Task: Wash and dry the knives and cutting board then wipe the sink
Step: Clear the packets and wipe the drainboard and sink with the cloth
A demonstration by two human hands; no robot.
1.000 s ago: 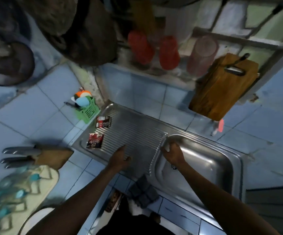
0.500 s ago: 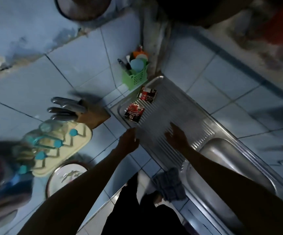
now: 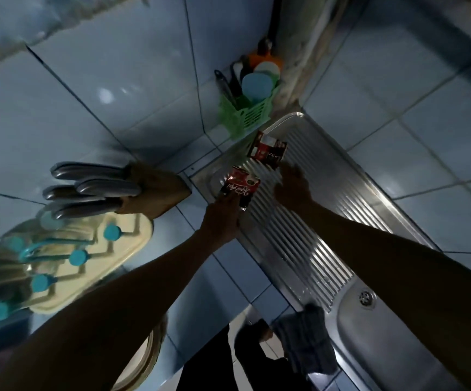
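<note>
Nearest to us, we are seeing a dark cloth (image 3: pixel 309 338) hanging over the front edge of the sink (image 3: pixel 392 342), beside the basin and its drain (image 3: pixel 367 298). No hand is holding it.

Moving outward, we are reaching both arms over the ribbed drainboard (image 3: pixel 293 244). Our left hand (image 3: pixel 223 218) is resting at the drainboard's near-left edge, its fingers touching the lower end of a red sachet (image 3: pixel 241 189); we cannot tell whether they are pinching it or merely lying on it. Our right hand (image 3: pixel 292 184) is lying flat on the ribs with fingers straight and spread, holding nothing that we can see, its fingertips just short of a second dark sachet (image 3: pixel 269 150).

The governing relation is this: both sachets are lying ahead of the hands, toward the far-left corner of the drainboard, one in front of each hand. In our judgement, wiping that corner calls for lifting them clear first.

The knives (image 3: pixel 87 187) are standing in a wooden block (image 3: pixel 155 190) on the tiled counter, well to the left of the left hand, handles pointing left. A cream drying rack (image 3: pixel 93 249) is sitting just nearer than the block.

Farthest, a green caddy (image 3: pixel 245 114) of utensils is standing in the corner, just beyond the drainboard.
</note>
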